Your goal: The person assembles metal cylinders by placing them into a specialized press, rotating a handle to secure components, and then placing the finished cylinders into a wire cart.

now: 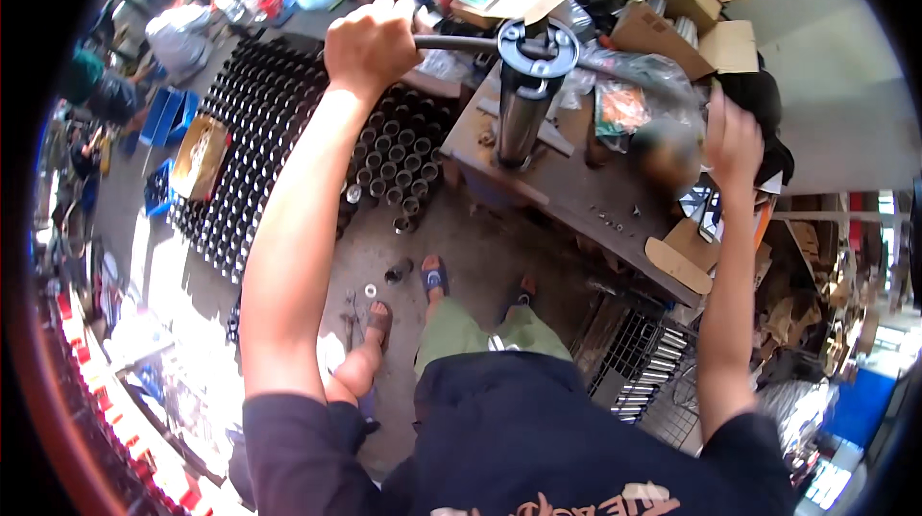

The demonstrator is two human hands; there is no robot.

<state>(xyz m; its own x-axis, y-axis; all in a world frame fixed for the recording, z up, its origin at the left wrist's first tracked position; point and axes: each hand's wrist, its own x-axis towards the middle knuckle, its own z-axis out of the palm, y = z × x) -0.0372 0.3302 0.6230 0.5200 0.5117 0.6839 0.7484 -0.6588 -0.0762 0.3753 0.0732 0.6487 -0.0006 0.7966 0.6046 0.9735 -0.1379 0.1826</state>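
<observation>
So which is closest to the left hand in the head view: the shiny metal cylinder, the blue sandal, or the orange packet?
1. Shiny metal cylinder, upright on the bench, right of the left hand.
2. Orange packet, farther right on the bench.
3. Blue sandal, down on the floor.

Rows of dark metal tubes (288,122) on floor, cardboard boxes (672,7) on bench, blue crates (163,117) at left.

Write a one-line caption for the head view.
Left hand grips a long wrench handle clamped atop an upright steel cylinder on a cluttered workbench; right hand is raised nearby.
</observation>
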